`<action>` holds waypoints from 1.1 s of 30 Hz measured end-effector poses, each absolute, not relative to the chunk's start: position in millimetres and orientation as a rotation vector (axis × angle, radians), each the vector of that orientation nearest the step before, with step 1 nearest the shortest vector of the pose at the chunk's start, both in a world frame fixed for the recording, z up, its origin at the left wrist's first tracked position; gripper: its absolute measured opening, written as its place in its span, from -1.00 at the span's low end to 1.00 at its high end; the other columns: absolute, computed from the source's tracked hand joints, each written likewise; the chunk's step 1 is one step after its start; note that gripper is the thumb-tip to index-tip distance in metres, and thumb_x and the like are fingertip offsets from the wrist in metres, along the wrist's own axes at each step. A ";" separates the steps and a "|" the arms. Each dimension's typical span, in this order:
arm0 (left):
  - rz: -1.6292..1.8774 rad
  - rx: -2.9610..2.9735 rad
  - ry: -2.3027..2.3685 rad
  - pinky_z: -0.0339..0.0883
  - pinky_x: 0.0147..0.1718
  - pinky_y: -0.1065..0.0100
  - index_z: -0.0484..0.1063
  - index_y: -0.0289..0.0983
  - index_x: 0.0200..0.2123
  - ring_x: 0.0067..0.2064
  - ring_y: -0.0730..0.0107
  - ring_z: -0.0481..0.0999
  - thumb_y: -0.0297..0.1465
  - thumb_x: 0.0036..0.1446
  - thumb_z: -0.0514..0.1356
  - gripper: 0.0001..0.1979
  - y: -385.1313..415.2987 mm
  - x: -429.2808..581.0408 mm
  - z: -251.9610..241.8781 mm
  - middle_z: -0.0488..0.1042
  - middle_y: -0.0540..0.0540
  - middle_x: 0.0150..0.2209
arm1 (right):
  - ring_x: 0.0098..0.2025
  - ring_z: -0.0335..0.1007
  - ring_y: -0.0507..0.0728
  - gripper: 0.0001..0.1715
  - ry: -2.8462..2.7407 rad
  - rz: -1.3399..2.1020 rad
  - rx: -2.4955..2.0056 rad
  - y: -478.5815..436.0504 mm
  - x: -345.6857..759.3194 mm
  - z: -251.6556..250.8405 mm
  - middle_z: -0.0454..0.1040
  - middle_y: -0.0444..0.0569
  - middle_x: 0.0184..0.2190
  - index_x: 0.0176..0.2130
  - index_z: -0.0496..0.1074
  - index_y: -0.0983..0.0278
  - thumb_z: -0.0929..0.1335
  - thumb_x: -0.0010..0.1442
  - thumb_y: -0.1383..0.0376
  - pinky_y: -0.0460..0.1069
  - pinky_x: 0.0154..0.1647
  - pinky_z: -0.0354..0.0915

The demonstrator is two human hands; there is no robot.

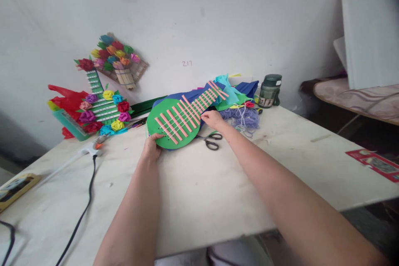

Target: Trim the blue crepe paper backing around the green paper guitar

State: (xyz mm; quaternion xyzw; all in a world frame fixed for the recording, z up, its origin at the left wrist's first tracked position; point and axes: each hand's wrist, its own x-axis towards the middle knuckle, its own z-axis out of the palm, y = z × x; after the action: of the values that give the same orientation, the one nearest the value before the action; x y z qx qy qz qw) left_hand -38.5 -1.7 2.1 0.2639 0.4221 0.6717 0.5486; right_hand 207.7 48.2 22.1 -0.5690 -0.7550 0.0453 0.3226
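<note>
A green guitar-shaped paper craft (pixel 174 121) with pink strips and white strings lies tilted on the white table (pixel 202 191), its neck pointing to the back right. My left hand (pixel 151 146) grips its round lower edge, thumb on top. My right hand (pixel 212 119) pinches the body's right edge where the neck begins. Black-handled scissors (pixel 212 141) lie just below my right hand.
A finished guitar craft with paper roses (pixel 102 108) and a flower bouquet craft (pixel 120 60) lean on the wall. A glue gun (pixel 93 147) with a black cord, purple yarn (pixel 243 117), coloured paper sheets (pixel 230 91), a green jar (pixel 269 90) and a red packet (pixel 375 164) are around.
</note>
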 end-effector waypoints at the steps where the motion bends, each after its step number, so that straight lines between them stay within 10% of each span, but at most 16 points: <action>1: 1.585 0.630 0.999 0.48 -0.24 0.25 0.46 -0.30 -0.13 -0.32 0.24 0.56 -0.68 -0.31 0.09 -0.44 -1.8 -38.6 2.3 0.55 -0.07 -0.42 | -0.28 0.44 0.09 -0.69 -1.987 0.093 -1.511 48.6 208.0 22.0 0.58 -0.02 -0.32 -0.32 0.58 0.30 0.25 0.15 0.32 -0.11 -0.30 0.18; 33: 1.550 0.648 1.034 0.49 -0.25 0.22 0.46 -0.31 -0.17 -0.32 0.21 0.56 -0.66 -0.32 0.10 -0.47 -2.3 -38.6 1.9 0.55 -0.08 -0.44 | -0.14 0.44 0.21 -0.69 -2.179 -0.332 -1.698 32.1 190.8 19.3 0.50 0.15 -0.16 -0.10 0.40 0.32 0.20 0.19 0.39 0.00 -0.21 0.24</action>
State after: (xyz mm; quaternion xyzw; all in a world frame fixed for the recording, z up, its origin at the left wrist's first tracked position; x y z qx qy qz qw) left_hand -38.6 -2.3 1.9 0.2740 0.4373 0.6551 0.5518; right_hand 190.8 32.1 19.3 -0.6004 -0.7706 -0.1174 0.1789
